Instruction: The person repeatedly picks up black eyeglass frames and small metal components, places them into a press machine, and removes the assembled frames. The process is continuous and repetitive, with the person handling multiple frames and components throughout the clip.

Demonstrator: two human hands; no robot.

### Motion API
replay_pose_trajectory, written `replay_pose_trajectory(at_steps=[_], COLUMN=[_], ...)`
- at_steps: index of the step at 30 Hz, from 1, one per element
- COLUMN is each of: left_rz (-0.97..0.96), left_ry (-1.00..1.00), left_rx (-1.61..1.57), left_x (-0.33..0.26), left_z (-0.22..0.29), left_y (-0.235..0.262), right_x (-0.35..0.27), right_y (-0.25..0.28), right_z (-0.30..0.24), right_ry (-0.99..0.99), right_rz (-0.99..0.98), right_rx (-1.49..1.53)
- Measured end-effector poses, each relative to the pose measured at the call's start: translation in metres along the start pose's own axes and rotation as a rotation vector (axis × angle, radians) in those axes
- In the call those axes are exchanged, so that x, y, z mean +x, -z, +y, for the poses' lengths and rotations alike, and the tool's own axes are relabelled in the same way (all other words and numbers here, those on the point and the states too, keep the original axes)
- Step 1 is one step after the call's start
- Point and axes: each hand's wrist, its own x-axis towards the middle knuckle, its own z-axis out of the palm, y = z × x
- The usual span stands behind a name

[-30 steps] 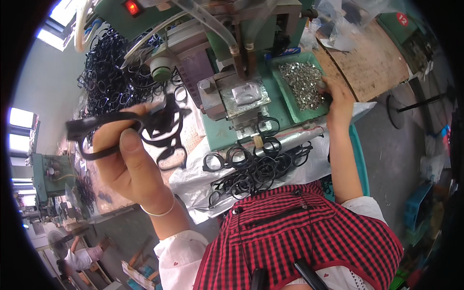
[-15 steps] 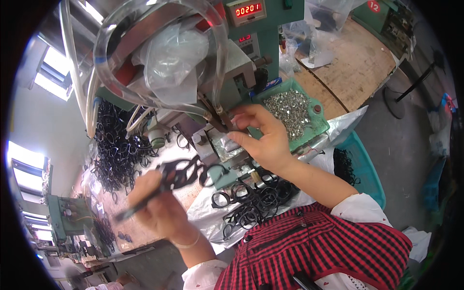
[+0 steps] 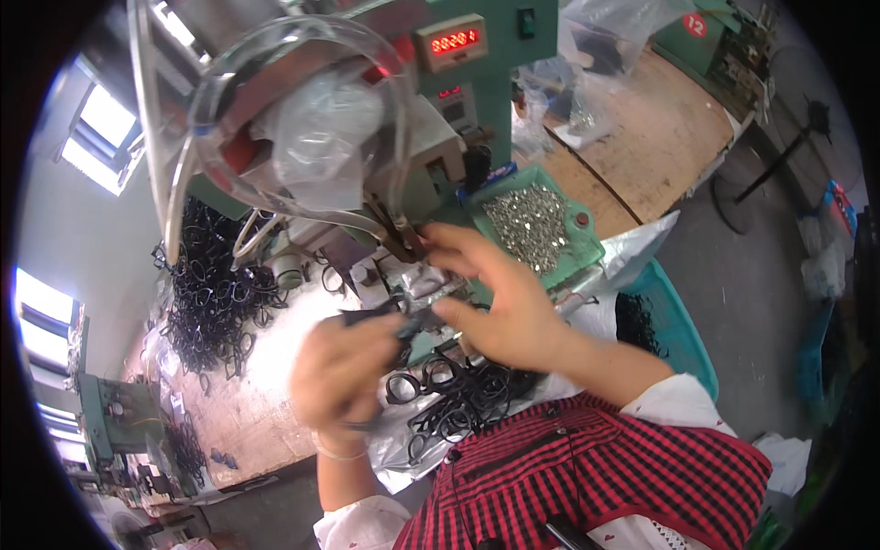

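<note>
My left hand (image 3: 341, 374) is closed around a black spectacle frame (image 3: 371, 317) and holds it under the head of a green bench machine (image 3: 440, 137). My right hand (image 3: 500, 302) has its fingers spread over the machine's small metal work plate (image 3: 423, 282), touching the frame's end; the picture is blurred there. A green tray of small silver metal parts (image 3: 536, 225) sits just right of the machine. Several loose black frames (image 3: 458, 399) lie on the plastic sheet in front of me.
A big heap of black frames (image 3: 215, 298) covers the bench at left. Clear tubing (image 3: 275, 92) loops over the machine. A wooden bench top (image 3: 655, 137) with plastic bags lies at the right, a teal bin (image 3: 674, 321) below it. Another green machine (image 3: 110, 422) stands at far left.
My left hand has brought the black frame in from the left to the machine. My right hand has come from the parts tray to the work plate. The view has tilted up.
</note>
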Motion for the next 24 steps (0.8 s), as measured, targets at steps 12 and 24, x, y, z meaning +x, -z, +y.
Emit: replay_pose_trajectory(at_steps=[12,24], left_rz=[-0.168,0.06], left_ry=[-0.25,0.335], left_rx=[0.116,0.346], left_x=[-0.017,-0.107], left_z=[-0.017,0.005], left_y=[-0.053,-0.041], right_x=[0.0,-0.008], right_y=[0.071,0.113], right_z=[0.102,0.115], right_ry=[0.351,-0.113], right_rz=[0.173,0.722], right_rx=[-1.147,-0.11])
